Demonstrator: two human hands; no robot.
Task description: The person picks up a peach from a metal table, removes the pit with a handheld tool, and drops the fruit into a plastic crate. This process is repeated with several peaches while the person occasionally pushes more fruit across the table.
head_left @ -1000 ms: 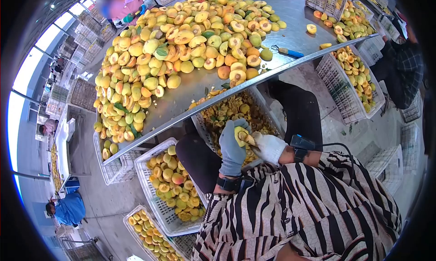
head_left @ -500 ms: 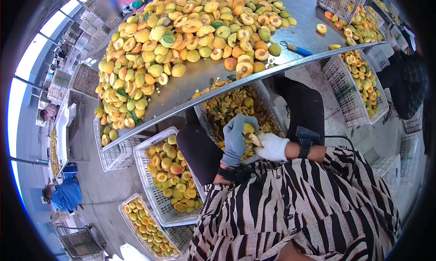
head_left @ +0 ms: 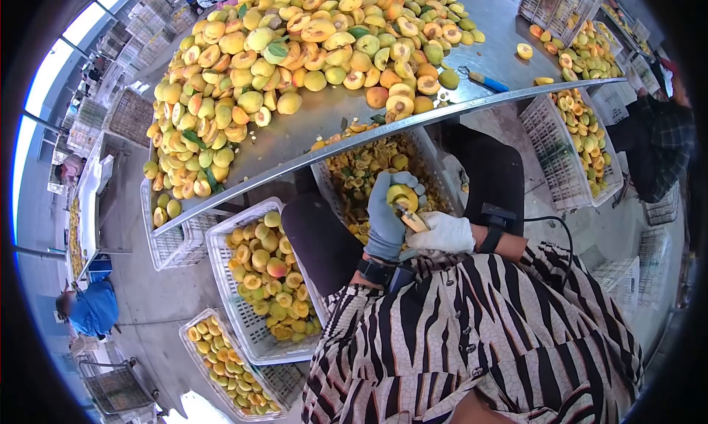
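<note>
My left hand [head_left: 386, 216], in a grey glove, is closed around a yellow peach half [head_left: 403, 197] above a crate of scraps [head_left: 431, 153]. In my right hand [head_left: 445, 233], gloved in white, is a tool with a light wooden handle [head_left: 414, 221], its tip against the fruit's cut side. A large heap of halved peaches [head_left: 310, 40] lies on the metal table [head_left: 276, 147] in front of me. Near the table's edge rests a blue-handled tool [head_left: 487, 82].
A white crate of peach halves [head_left: 214, 240] stands by my left knee, with another crate [head_left: 193, 343] beyond it. At right are a filled crate [head_left: 543, 155] and a seated person [head_left: 658, 140]. A person in blue [head_left: 94, 308] is at far left.
The view has shifted slightly. My left hand has turned, so the fruit's cut side with its hollow shows more clearly. Both hands keep hold of what they held.
</note>
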